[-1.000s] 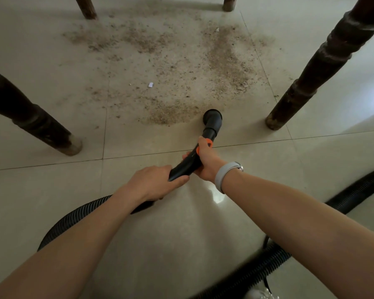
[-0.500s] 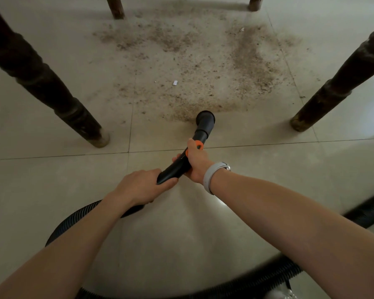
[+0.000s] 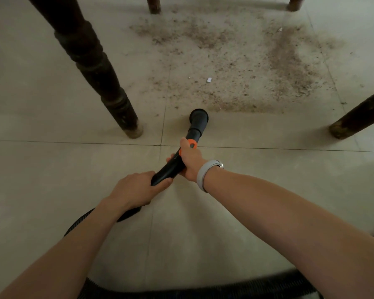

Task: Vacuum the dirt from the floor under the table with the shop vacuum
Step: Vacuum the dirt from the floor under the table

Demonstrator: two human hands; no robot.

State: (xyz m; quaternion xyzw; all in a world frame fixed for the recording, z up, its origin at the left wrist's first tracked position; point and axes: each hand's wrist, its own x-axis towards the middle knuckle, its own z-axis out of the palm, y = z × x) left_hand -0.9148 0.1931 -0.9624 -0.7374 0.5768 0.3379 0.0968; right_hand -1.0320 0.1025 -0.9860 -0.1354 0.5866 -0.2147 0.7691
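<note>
The right hand (image 3: 190, 161) wraps around the black vacuum wand (image 3: 173, 167) just behind its orange collar (image 3: 190, 144), thumb lying forward along the top, so it can steer the tip. The left hand (image 3: 136, 188) grips the wand's rear end, where the rigid tube meets the ribbed hose (image 3: 80, 220). Both hands are clamped on the same tube, one close behind the other. This two-handed hold looks chosen for control: the front hand aims, while the rear one takes the weight and drag of the hose.

Both arms reach forward and down from the bottom of the view, elbows nearly straight, the right wrist bearing a pale grey band (image 3: 204, 173). The wand slopes down and away from the person, and its flared round nozzle (image 3: 199, 117) sits at or just above the floor; contact cannot be told.

The nozzle stands at the near edge of the dirt (image 3: 242, 67), a wide brown scatter over the pale tiles (image 3: 52, 180) between the dark turned table legs (image 3: 91, 61). A small white scrap (image 3: 209, 79) lies in the patch. Most of the dirt lies beyond the nozzle, so the job appears to be at an early stage. The hose loops behind the left arm and runs across the bottom of the view. The worktop itself is out of sight overhead.
</note>
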